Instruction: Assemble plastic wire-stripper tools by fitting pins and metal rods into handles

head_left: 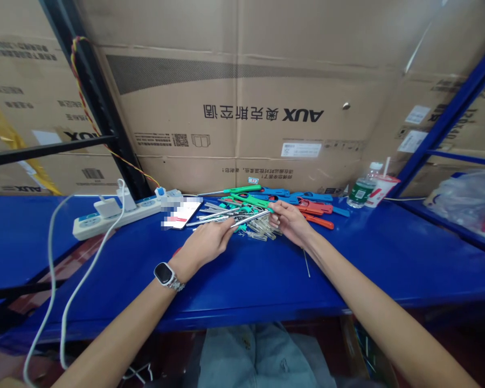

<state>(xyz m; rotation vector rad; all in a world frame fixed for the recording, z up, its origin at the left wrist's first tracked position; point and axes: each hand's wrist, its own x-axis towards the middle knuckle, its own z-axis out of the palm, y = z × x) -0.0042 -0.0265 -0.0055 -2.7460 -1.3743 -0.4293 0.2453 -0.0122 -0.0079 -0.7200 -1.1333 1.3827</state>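
My left hand (212,240) is closed on a shiny metal tube (251,217), which slants up to the right. At its far end my right hand (290,222) pinches a small green piece (270,207) where the tube meets it. Just beyond both hands lies a pile of parts: loose metal tubes (214,216), clear plastic pieces (257,235) and small green fittings. Behind them are long lighter bodies in green (242,189), blue (272,192) and red (313,207). Below my right wrist a thin wire (307,264) lies on the blue table.
To the left a phone (182,214) lies near a white power strip (117,215) with plugs and cables (67,302). At the right stand a water bottle (362,186) and a cup with a straw (383,191). Cardboard (242,97) walls the back; a blue shelf post (448,118) rises right.
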